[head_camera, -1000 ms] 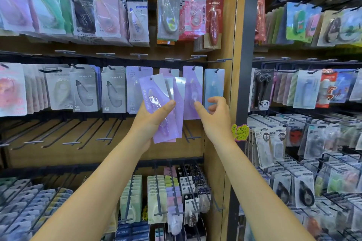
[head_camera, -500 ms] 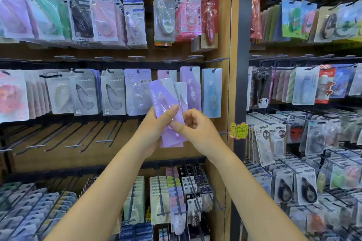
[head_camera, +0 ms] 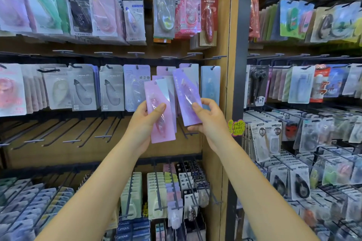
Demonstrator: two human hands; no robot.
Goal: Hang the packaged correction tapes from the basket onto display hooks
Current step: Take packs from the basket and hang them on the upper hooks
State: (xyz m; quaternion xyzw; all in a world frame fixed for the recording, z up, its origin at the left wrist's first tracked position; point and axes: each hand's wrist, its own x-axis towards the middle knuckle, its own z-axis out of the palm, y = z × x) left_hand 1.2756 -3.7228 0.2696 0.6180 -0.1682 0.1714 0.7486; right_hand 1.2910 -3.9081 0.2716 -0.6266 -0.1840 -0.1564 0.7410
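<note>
Two hands, one purple pack (head_camera: 187, 97), several pink packs (head_camera: 160, 111)

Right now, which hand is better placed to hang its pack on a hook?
Right. The right hand pinches a single purple correction-tape pack, raised near the hanging purple row. The left hand holds the pink stack lower.

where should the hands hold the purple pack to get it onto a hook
Hold the purple pack by its lower half, from the right edge, as the right hand does now. It is a long flat card leaning left, so a low pinch leaves the top end, where packs like it hang from their hooks, free.
</note>
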